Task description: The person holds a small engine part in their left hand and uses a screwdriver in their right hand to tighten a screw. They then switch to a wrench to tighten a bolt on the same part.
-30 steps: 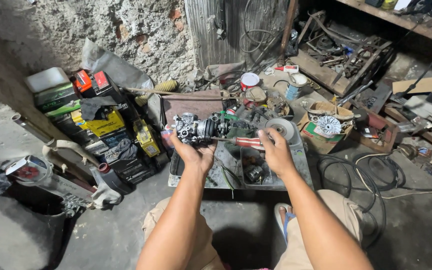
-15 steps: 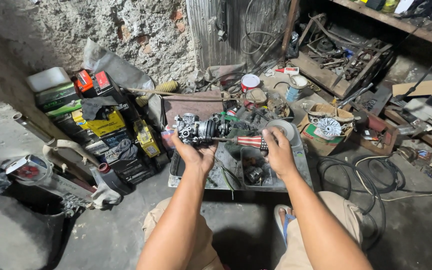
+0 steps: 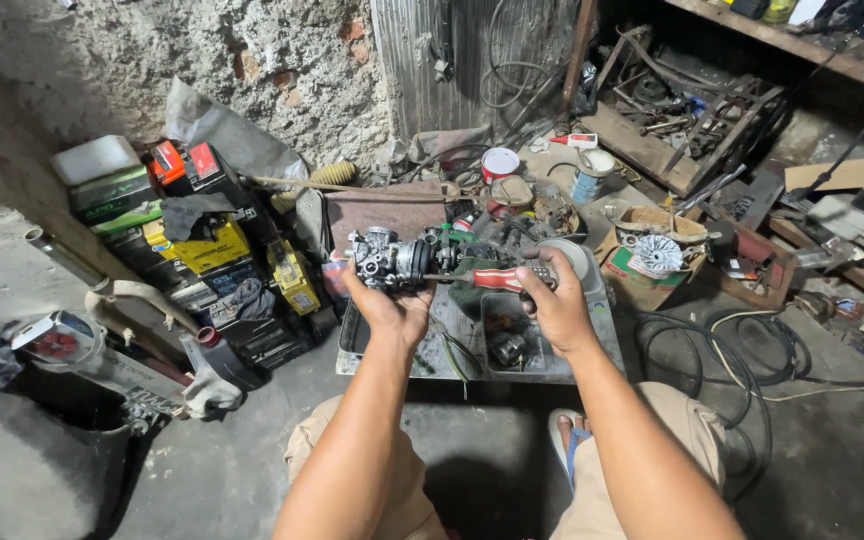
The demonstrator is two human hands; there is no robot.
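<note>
The left hand (image 3: 389,305) grips a carburetor (image 3: 389,258) above the tray (image 3: 592,345); the right hand (image 3: 550,300) holds a screwdriver (image 3: 492,278) against it. The tip could slip sideways and jab the left palm.

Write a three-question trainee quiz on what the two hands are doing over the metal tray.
1. True or false: the left hand holds the carburetor from below.
2. What colour is the handle of the screwdriver in the right hand?
3. Which way does the screwdriver's shaft point: A toward the carburetor, B toward the coiled black hose, C down at the metal tray?

Key: 1 true; 2 red; 3 A.
</note>
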